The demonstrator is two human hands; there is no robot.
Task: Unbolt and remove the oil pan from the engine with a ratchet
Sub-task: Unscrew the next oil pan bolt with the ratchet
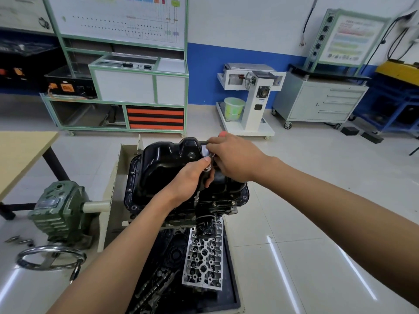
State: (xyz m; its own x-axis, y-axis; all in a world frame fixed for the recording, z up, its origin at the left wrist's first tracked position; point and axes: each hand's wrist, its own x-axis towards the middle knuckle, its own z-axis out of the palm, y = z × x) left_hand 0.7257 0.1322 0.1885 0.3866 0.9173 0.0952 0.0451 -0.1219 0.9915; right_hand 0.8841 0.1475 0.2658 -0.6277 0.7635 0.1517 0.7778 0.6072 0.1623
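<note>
Head view: black oil pan (167, 168) seated on top of the engine (217, 209), which is held in a stand. Left hand (192, 180) curled around the ratchet (208, 169) at its head, with the extension (197, 196) dropping to the pan's near flange. Right hand (235, 157) wrapped around the handle, red tip protruding. Cylinder head (204, 257) lies in the tray below.
</note>
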